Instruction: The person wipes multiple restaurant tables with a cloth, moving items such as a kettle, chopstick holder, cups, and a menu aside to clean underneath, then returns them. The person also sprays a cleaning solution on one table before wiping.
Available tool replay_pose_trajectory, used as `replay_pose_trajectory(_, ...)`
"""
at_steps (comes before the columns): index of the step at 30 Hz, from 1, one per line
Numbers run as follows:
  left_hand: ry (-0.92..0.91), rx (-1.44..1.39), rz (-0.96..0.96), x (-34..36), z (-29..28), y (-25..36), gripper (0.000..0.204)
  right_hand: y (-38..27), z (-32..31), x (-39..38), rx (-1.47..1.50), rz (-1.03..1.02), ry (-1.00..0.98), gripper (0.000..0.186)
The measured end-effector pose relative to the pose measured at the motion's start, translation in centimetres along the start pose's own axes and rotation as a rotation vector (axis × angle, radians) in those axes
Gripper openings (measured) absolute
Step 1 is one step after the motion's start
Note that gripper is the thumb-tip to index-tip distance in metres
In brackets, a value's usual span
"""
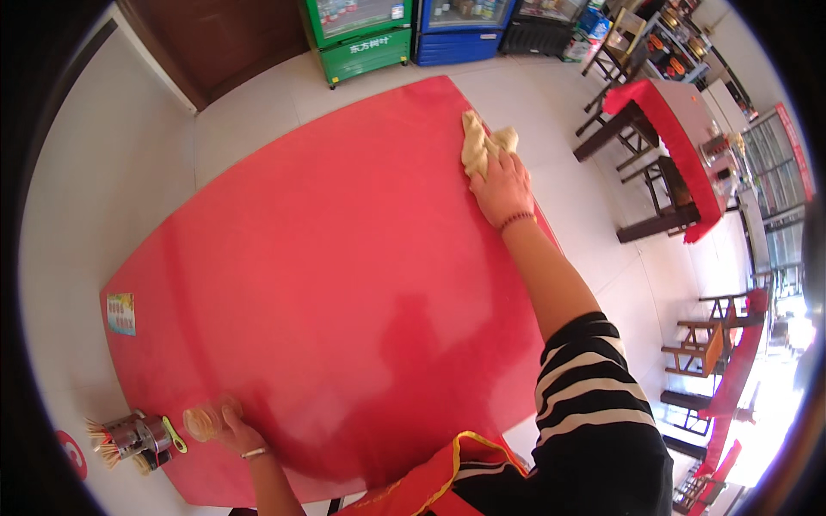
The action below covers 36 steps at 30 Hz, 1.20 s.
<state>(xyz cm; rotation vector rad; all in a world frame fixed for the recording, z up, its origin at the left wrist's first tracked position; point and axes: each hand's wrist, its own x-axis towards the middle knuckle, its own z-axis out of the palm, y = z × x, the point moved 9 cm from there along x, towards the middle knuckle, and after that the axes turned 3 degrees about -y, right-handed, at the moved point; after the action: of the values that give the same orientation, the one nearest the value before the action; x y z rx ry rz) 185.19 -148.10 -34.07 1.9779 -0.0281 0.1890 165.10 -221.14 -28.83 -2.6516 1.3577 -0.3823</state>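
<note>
Out at the far right edge of the red tabletop [327,232], my right hand [503,187] holds a crumpled yellowish cloth [476,142] under its fingers. Part of the cloth hangs past the table edge. My left hand [234,433] is at the near left, its fingers around the side of a small clear round container [203,422] with something tan in it. I cannot make out the contents. Beside that container are a metal holder [129,434] full of wooden sticks and a green-handled tool [175,435].
A small printed card [121,314] lies at the table's left edge. Green [366,56] and blue [458,45] drink coolers stand beyond the far end. To the right are another table with a red cloth [707,202] and several wooden stools [695,347]. A white wall [112,163] runs along the left.
</note>
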Motion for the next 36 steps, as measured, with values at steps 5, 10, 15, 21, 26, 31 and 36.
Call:
replay_pose_trajectory(5, 0.068, -0.062, 0.098, 0.0, 1.0, 2.2, 0.044, 8.7, -6.1, -20.1, 0.006, 0.182, -0.073, 0.056)
replay_pose_trajectory(10, -0.048, -0.178, 0.019, 1.1, 2.5, 1.3, 0.055, 12.8, -9.3, -34.4, -0.132, 0.234, 0.052, 0.057)
replay_pose_trajectory(15, -0.035, -0.136, 0.165, 1.0, 2.7, 3.2, 0.066, -2.2, -5.9, -34.3, -0.119, -0.083, -0.081, 0.042)
replay_pose_trajectory(21, -0.090, -0.131, 0.038, 1.0, 3.1, 3.2, 0.068, -29.2, -4.6, -47.5, 0.311, -0.996, -0.271, 0.056)
replay_pose_trajectory(26, -0.081, -0.172, 0.207, 1.4, 2.9, 4.0, 0.062, -24.3, -7.6, -38.7, 0.456, -0.905, -0.043, 0.037)
replay_pose_trajectory(31, -0.048, -0.100, 0.327, 1.1, 2.5, 5.0, 0.059, -3.5, -6.2, -18.9, 0.024, -0.483, 0.222, 0.036)
replay_pose_trajectory(36, 0.031, -0.156, 0.284, 0.8, 2.0, 4.8, 0.059, 22.0, -4.9, -16.3, -0.457, 0.255, -0.071, 0.028)
